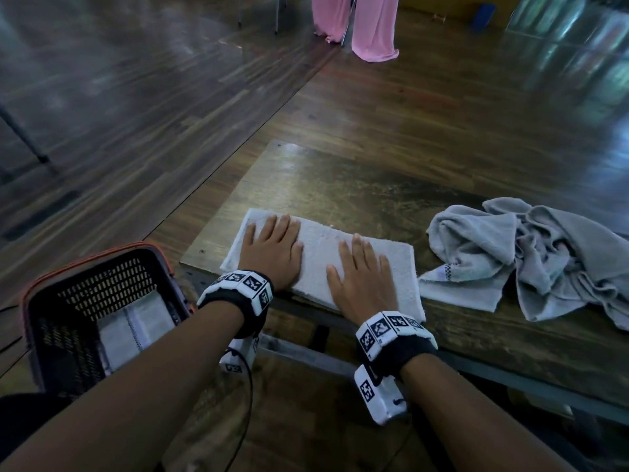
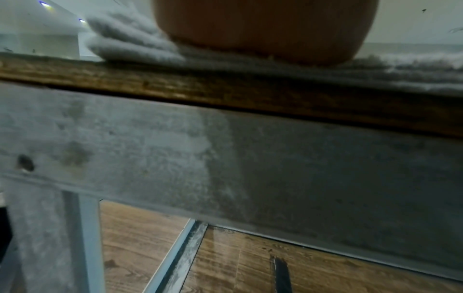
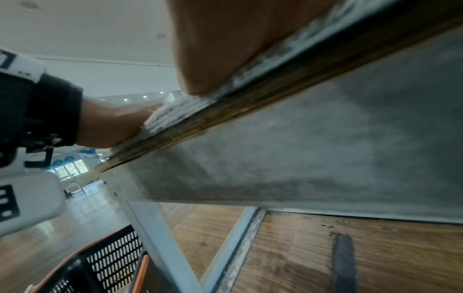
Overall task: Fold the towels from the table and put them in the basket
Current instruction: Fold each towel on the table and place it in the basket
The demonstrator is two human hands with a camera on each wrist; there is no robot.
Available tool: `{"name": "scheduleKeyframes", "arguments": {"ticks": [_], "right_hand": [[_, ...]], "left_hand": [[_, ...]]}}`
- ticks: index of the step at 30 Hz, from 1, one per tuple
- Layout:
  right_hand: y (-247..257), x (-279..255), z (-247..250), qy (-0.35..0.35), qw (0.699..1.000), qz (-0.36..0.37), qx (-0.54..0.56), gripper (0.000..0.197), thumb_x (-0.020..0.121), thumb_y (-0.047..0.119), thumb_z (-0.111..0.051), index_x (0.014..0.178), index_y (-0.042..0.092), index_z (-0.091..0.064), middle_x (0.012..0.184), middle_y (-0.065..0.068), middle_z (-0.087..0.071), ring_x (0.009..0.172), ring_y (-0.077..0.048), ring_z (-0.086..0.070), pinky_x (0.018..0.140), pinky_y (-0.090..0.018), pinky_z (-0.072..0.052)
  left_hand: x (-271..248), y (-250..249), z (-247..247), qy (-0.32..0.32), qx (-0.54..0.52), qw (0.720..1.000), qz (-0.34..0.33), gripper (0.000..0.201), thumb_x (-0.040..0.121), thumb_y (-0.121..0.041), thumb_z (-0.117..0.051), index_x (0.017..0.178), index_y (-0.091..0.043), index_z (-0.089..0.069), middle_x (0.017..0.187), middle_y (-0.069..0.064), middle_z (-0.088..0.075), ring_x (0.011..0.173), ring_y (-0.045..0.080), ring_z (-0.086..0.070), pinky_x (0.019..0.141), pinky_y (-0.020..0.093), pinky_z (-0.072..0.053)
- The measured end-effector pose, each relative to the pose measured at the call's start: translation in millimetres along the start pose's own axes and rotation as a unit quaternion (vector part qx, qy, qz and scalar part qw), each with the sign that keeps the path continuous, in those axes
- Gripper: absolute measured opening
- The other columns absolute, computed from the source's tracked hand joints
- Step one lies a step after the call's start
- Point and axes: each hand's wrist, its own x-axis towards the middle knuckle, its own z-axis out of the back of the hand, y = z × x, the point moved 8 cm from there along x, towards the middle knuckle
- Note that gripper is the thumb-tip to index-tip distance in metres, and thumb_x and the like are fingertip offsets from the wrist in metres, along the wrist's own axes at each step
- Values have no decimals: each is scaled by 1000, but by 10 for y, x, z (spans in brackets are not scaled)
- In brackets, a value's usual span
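Observation:
A folded white towel [image 1: 320,257] lies along the near edge of the wooden table [image 1: 357,185]. My left hand [image 1: 272,247] lies flat on its left half, fingers straight. My right hand [image 1: 360,277] presses flat on its right half. A crumpled grey towel [image 1: 531,257] sits on the table to the right. The black basket [image 1: 85,301] with an orange rim stands on the floor at the left, with a folded towel [image 1: 132,325] inside. In the left wrist view the heel of my left hand [image 2: 265,29] rests on the towel's layered edge [image 2: 130,43]. The right wrist view shows the towel edge [image 3: 170,117].
The table's grey metal frame [image 2: 225,154] runs under the near edge, with a leg [image 3: 155,234] beside the basket [image 3: 105,263]. A person in pink trousers [image 1: 371,25] stands far off on the wooden floor. A dark pole [image 1: 23,134] leans at the far left.

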Motion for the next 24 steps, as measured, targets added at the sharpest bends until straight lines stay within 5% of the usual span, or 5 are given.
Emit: {"name": "scheduleKeyframes", "arguments": {"ticks": [12,15,19,22,24], "right_hand": [[-1002,-432,214,-17,990,-104,-91,64,97,45,-17,149,8,-10,159,-10,-5,147,-20,-1,118,-49,2],[-954,-432,296,-4,990,-98,-103,72,94,55,-13,149,9,-6,159,-10,-3,147,-22,2,118,-47,2],[-608,-245,586,-47,995,-55,-71,66,95,55,-18,143,12,-31,154,-11,-27,144,-24,-15,116,-46,1],[-147,10,783,-94,995,-5,-11,49,96,50,-28,118,17,-58,128,-5,-57,127,-22,-42,114,-45,-3],[176,224,795,-79,997,24,4,42,95,46,-33,107,21,-64,118,-2,-63,118,-21,-49,112,-43,-8]], "left_hand": [[-472,741,153,31,31,998,36,61,95,-47,-4,150,-22,-4,160,1,-4,147,18,2,116,51,8],[-687,885,382,-23,24,998,48,56,97,-42,-12,143,-18,-30,154,5,-28,143,17,-22,117,47,-8],[-856,946,740,-113,-53,985,120,33,92,-39,-35,109,-19,-55,110,8,-64,100,27,-58,92,42,-38],[-918,1002,593,5,-165,962,217,30,89,-46,-41,93,-18,-51,93,10,-65,85,30,-61,84,40,-49],[-934,944,466,36,-270,929,250,34,86,-46,-48,94,-13,-50,93,12,-63,87,30,-60,83,39,-50]]}}
